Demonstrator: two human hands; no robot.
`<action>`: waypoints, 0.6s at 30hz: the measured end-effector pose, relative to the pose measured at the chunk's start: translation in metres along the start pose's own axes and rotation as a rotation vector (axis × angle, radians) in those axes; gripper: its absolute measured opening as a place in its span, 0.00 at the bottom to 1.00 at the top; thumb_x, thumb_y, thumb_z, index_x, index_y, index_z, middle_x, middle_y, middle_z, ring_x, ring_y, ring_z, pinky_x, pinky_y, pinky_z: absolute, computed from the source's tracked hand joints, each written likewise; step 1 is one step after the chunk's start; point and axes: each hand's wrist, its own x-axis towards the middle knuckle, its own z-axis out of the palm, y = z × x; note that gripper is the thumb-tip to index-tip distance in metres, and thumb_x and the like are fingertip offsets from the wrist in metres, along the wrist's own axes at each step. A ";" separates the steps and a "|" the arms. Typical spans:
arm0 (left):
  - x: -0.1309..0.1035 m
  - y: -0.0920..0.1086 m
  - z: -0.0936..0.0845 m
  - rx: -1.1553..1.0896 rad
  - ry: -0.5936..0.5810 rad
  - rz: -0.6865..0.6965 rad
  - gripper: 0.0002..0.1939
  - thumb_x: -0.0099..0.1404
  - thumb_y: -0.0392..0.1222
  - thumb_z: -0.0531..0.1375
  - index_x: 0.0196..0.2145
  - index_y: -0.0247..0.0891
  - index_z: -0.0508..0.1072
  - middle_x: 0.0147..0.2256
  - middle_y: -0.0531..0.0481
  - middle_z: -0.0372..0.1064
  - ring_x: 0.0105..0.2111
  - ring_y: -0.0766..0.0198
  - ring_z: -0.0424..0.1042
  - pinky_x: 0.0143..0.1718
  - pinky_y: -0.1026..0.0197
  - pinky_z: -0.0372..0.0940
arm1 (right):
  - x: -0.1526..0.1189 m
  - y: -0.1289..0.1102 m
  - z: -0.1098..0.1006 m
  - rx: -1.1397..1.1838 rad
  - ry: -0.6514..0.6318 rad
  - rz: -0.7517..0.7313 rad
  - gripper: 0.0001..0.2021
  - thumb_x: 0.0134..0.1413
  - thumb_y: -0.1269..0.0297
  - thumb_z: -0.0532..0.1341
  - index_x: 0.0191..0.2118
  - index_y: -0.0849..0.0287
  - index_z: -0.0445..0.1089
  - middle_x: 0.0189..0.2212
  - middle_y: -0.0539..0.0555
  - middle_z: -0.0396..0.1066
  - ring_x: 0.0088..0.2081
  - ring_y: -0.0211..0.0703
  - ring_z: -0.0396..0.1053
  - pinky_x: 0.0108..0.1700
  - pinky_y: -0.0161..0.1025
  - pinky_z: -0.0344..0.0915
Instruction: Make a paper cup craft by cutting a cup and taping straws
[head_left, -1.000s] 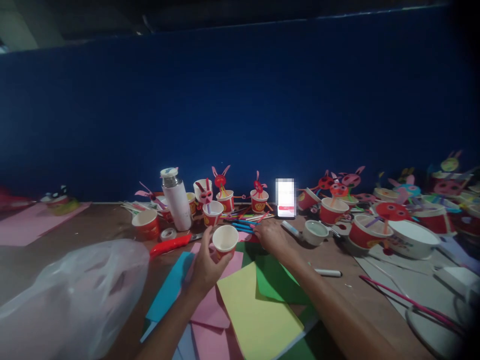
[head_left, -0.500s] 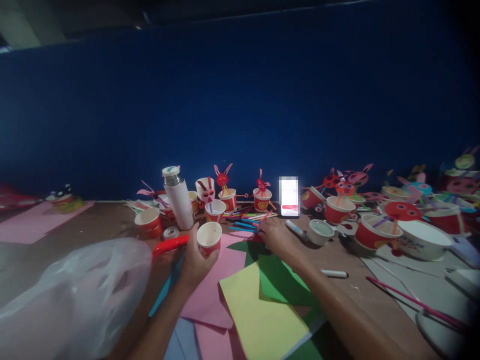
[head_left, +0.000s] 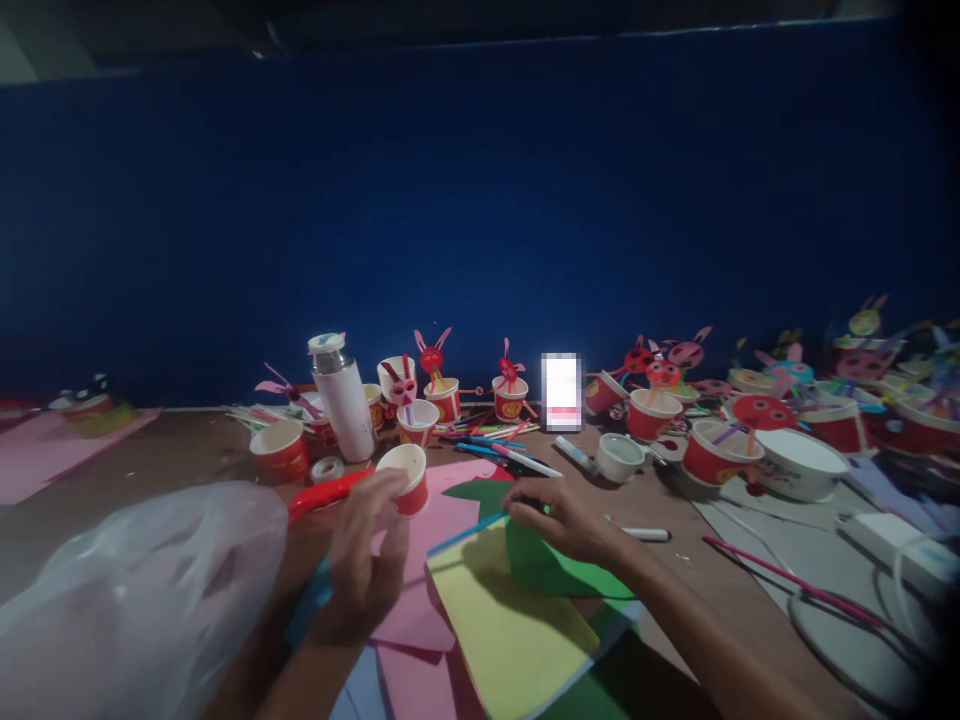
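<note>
As I look down through the head view, both forearms reach in from the lower edge over the bench point(head_left: 195, 450). My left hand point(head_left: 366, 565) is raised, loosely open, with fingers apart and slightly curled; it looks blurred to me. It grips nothing that I can make out. Its fingertips overlap the near side of a red-and-white paper cup point(head_left: 411, 492), which stands upright towards the bench's far edge, and I cannot tell whether they touch.

My right hand point(head_left: 559, 518) is palm down, wrist bent inward, with thumb and fingers closed on one end of a slim blue stick point(head_left: 465, 535). The stick slants across the top of the yellow paper point(head_left: 517, 620), beside green paper point(head_left: 555, 570).

The red cup point(head_left: 511, 405) near the far edge carries yellow lettering too small for me to read. The white bowl point(head_left: 799, 465) to the right has blurred dark writing, and the phone's point(head_left: 561, 392) screen is pixelated. I can read no brand.
</note>
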 end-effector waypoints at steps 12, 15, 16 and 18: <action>-0.024 0.021 0.051 -0.726 -0.788 -0.746 0.11 0.61 0.48 0.52 0.34 0.38 0.62 0.17 0.60 0.60 0.10 0.77 0.48 0.10 0.72 0.42 | -0.005 -0.026 0.023 0.444 0.009 0.075 0.10 0.52 0.67 0.57 0.42 0.57 0.66 0.33 0.50 0.69 0.33 0.38 0.65 0.35 0.33 0.61; -0.024 0.017 0.053 -0.777 -0.733 -0.771 0.10 0.61 0.47 0.52 0.28 0.38 0.60 0.15 0.61 0.56 0.10 0.77 0.44 0.11 0.71 0.38 | -0.004 -0.016 0.034 0.693 0.023 0.139 0.14 0.51 0.65 0.58 0.45 0.58 0.63 0.31 0.50 0.67 0.32 0.36 0.64 0.32 0.32 0.60; -0.024 0.016 0.053 -0.780 -0.730 -0.777 0.10 0.61 0.46 0.52 0.27 0.38 0.59 0.14 0.61 0.56 0.10 0.77 0.44 0.11 0.71 0.38 | -0.004 -0.014 0.037 0.752 0.030 0.152 0.14 0.51 0.64 0.59 0.45 0.59 0.63 0.30 0.50 0.66 0.31 0.36 0.64 0.32 0.32 0.59; -0.024 0.015 0.055 -0.778 -0.736 -0.788 0.10 0.62 0.46 0.52 0.27 0.38 0.59 0.15 0.61 0.58 0.10 0.77 0.44 0.11 0.71 0.38 | -0.003 -0.011 0.041 0.832 0.064 0.171 0.15 0.50 0.62 0.60 0.44 0.60 0.63 0.30 0.50 0.65 0.32 0.35 0.64 0.33 0.32 0.59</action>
